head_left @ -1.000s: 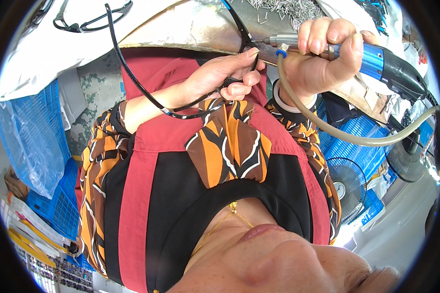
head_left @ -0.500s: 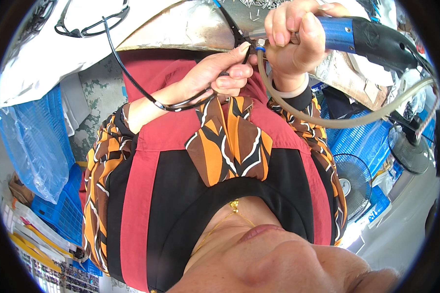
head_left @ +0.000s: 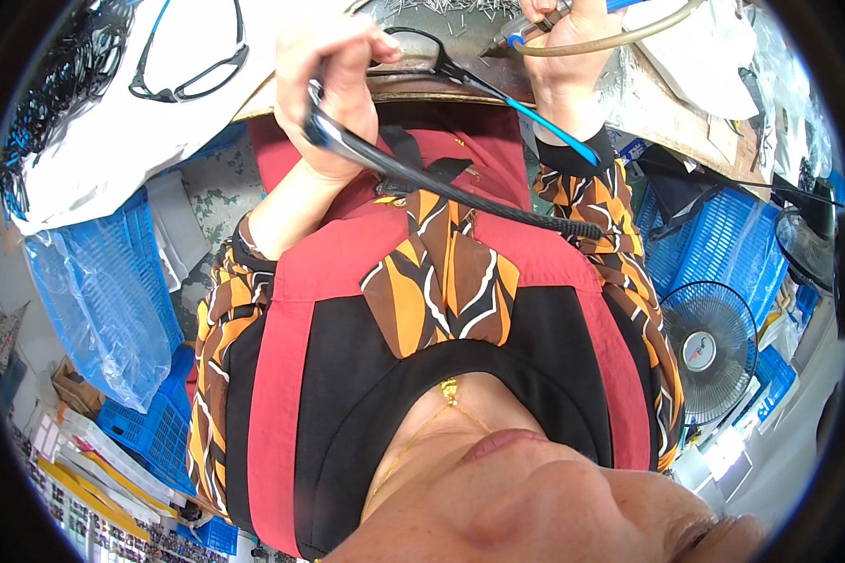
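My left hand [head_left: 333,94] is closed around a black eyeglass frame [head_left: 441,186] over the near edge of the work surface. One black temple with a ribbed end stretches toward my chest, blurred near the fingers. The other temple, with a bright blue end [head_left: 559,136], slants toward my right wrist. My right hand [head_left: 577,47] grips a powered screwdriver [head_left: 514,38] with a dark pointed tip and a blue ring; its body runs past the upper edge. The tip stands apart from the frame. A tan hose [head_left: 629,38] curves off the tool to the right.
Another black eyeglass frame [head_left: 197,80] lies on white cloth at the left, beside a heap of black pieces [head_left: 66,75]. Small metal pins [head_left: 441,7] are piled at the far edge. A fan [head_left: 709,352] and blue crates [head_left: 714,235] stand at the right.
My left hand has moved left and up, turning the eyeglass frame away from the screwdriver. My right hand has lifted the screwdriver upward, so tip and frame are now apart.
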`<state>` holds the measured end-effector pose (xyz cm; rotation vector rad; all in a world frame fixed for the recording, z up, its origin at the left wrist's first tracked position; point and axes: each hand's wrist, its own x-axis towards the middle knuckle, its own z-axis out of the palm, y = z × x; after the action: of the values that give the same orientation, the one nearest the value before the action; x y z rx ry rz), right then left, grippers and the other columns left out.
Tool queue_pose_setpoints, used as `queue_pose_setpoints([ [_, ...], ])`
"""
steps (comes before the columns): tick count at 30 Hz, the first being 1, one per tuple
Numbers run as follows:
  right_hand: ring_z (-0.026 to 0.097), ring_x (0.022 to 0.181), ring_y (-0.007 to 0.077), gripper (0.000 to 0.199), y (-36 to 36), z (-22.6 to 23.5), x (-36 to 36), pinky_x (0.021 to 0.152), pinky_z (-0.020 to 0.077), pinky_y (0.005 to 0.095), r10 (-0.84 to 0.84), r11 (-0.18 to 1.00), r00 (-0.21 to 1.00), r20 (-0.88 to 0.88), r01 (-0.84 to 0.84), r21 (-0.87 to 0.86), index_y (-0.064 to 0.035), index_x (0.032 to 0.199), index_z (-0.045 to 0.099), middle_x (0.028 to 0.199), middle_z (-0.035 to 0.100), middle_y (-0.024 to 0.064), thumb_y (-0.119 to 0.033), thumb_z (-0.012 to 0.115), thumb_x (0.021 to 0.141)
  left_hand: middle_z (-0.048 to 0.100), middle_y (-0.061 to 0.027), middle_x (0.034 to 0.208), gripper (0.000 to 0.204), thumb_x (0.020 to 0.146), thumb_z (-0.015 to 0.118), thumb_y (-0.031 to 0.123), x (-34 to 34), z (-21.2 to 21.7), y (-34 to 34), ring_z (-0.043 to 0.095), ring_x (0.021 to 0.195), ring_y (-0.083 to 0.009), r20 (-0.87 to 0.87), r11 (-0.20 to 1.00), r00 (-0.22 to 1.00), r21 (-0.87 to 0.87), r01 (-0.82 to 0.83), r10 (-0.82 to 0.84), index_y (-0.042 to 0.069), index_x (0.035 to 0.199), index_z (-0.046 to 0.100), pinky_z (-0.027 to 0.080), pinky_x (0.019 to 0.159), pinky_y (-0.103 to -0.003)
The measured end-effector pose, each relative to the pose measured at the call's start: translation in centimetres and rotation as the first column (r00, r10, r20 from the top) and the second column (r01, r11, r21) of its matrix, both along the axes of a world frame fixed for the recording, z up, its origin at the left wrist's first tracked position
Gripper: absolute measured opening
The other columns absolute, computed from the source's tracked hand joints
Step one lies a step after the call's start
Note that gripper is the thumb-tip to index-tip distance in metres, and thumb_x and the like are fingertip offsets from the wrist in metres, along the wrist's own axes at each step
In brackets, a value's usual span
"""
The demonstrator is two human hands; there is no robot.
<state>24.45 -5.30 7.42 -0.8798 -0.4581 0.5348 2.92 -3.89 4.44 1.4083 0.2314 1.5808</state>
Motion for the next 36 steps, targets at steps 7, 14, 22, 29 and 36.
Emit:
queue_pose_setpoints([
  [7, 0.048, 0.051, 0.0131, 0.011, -0.5, 1.7, -0.9, 0.045, 0.0388, 0.0253, 0.121, 0.989, 0.975, -0.186, -0.103, 0.104, -0.0092, 0.104, 0.055, 0.071, 0.052, 0.0025, -0.014, 0.065, 0.099, 0.062, -0.0136, 0.104, 0.029, 0.083, 0.071, -0.011, -1.8, -2.3, -0.5, 0.069, 0.084, -0.0252, -0.076, 0.913, 0.994, 0.395, 0.104, -0.08, -0.005, 0.111, 0.07, 0.061, 0.072, -0.035],
  [14, 0.049, 0.052, 0.0143, 0.024, -0.1, 3.2, -3.5, 0.046, 0.0402, 0.0265, 0.207, 0.961, 0.978, 0.004, -0.204, 0.19, -0.0091, 0.118, 0.049, 0.073, 0.051, 0.0035, -0.01, 0.063, 0.099, 0.063, -0.0146, 0.105, 0.032, 0.08, 0.072, -0.013, -2.0, -2.2, -0.4, 0.07, 0.081, -0.0264, -0.081, 0.911, 0.98, 0.361, 0.198, -0.181, -0.006, 0.111, 0.069, 0.061, 0.069, -0.037],
  [22, 0.048, 0.05, 0.0138, 0.025, -0.1, 3.4, -4.0, 0.045, 0.0395, 0.0266, 0.25, 0.943, 0.967, 0.038, -0.252, 0.215, -0.0091, 0.118, 0.047, 0.073, 0.051, 0.0036, -0.007, 0.062, 0.098, 0.064, -0.0143, 0.104, 0.033, 0.08, 0.073, -0.012, -2.2, -2.2, -0.7, 0.07, 0.08, -0.0282, -0.104, 0.913, 0.984, 0.37, 0.173, -0.144, -0.003, 0.111, 0.069, 0.061, 0.067, -0.038],
  [29, 0.046, 0.047, 0.0127, 0.025, -0.1, 1.5, -4.0, 0.043, 0.0381, 0.0263, 0.335, 0.929, 0.942, 0.032, -0.336, 0.156, -0.0075, 0.117, 0.047, 0.068, 0.049, 0.0028, -0.007, 0.062, 0.096, 0.067, -0.0157, 0.09, 0.022, 0.082, 0.072, -0.007, -2.0, -3.5, -0.9, 0.07, 0.079, -0.0301, -0.063, 0.924, 0.995, 0.37, 0.097, -0.08, -0.003, 0.103, 0.068, 0.059, 0.064, -0.04],
  [36, 0.047, 0.045, 0.0122, 0.009, -0.1, 2.0, -3.5, 0.044, 0.0395, 0.0267, 0.501, 0.837, 0.838, 0.217, -0.533, 0.125, -0.0045, 0.092, 0.054, 0.06, 0.048, 0.0016, -0.008, 0.062, 0.093, 0.064, -0.0137, 0.097, 0.026, 0.081, 0.073, -0.008, -1.8, -3.0, -1.0, 0.068, 0.076, -0.0267, -0.114, 0.879, 0.994, 0.474, 0.054, 0.0, -0.001, 0.106, 0.066, 0.058, 0.065, -0.037],
])
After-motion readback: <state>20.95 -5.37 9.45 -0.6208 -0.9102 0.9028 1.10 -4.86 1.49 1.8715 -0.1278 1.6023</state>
